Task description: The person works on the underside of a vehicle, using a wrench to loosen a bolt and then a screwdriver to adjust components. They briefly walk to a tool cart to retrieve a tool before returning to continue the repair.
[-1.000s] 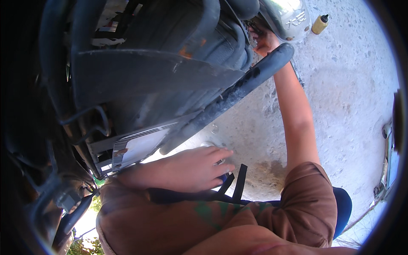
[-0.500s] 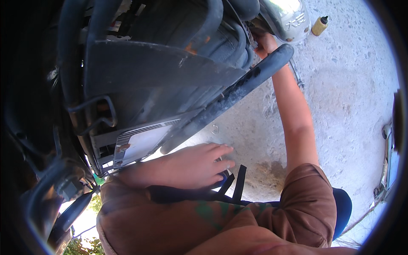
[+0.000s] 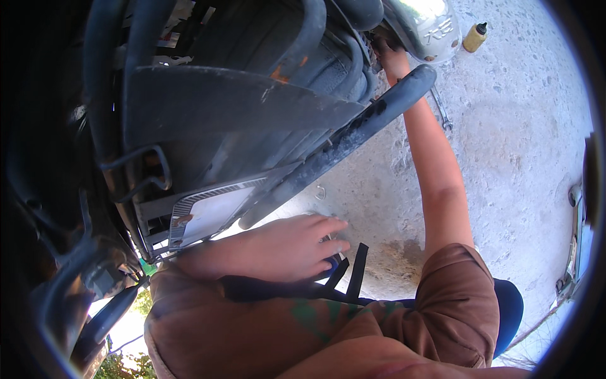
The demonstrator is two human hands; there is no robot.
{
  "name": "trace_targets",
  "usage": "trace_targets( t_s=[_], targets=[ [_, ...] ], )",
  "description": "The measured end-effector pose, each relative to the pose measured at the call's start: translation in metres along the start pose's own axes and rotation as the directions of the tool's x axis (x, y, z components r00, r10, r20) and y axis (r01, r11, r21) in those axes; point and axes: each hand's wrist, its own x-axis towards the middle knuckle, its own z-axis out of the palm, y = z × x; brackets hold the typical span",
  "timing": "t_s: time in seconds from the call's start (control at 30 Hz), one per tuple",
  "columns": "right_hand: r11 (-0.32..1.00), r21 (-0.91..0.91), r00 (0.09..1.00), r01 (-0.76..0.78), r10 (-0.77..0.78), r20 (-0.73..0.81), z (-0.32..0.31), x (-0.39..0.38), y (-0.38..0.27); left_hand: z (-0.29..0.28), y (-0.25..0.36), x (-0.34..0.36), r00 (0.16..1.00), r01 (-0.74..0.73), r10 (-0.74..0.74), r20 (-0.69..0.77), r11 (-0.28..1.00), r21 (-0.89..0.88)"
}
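My right arm stretches far forward along a dark tubular bar (image 3: 341,142). At its end my right hand (image 3: 394,58) reaches in under the machine, beside a silver metal cover (image 3: 435,35). Its fingertips go out of sight among dark parts, so whether they hold anything is hidden. In front of my body rests my left hand (image 3: 306,245), its fingers apart, over the dark cloth on my lap. A small shiny bit shows between those fingers, too small to name. On the floor right of my right wrist lies a wrench (image 3: 444,114), partly covered by the arm.
A large dark machine with bent tubes and a metal plate (image 3: 233,104) fills the left side. A yellowish bottle (image 3: 473,40) with a black cap stands on the concrete floor (image 3: 517,139). A small metal hook (image 3: 320,192) lies near the bar. Two black straps (image 3: 356,271) stick up at my lap.
My right hand has turned and shifted slightly at the dark parts, and its arm has moved a little left, showing more of the wrench. My left hand has barely moved.
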Motion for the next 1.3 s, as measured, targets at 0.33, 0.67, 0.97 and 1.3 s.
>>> trace_targets(
  t_s=[0.33,0.67,0.97,1.3],
  targets=[
    [0.719,-0.633,0.958,0.287,-0.227,0.177,-0.069,-0.052,-0.001,-0.004,-0.001,0.002,0.999,-0.022,0.024,-0.037,0.998,0.057],
    [0.266,-0.964,0.997,-0.010,-0.071,-0.030,-0.131,-0.093,-0.041,-0.019,0.001,-0.003,0.987,0.023,-0.014,-0.158,0.998,0.054],
    [0.036,-0.993,0.993,0.110,-0.056,0.108,-0.205,-0.050,-0.084,-0.027,-0.003,-0.007,0.986,-0.035,0.042,-0.159,0.998,0.043],
    [0.334,-0.907,0.908,0.258,0.236,0.345,-0.185,-0.162,-0.182,-0.023,0.050,0.040,0.998,-0.049,0.045,-0.035,0.990,-0.136]
  ],
)
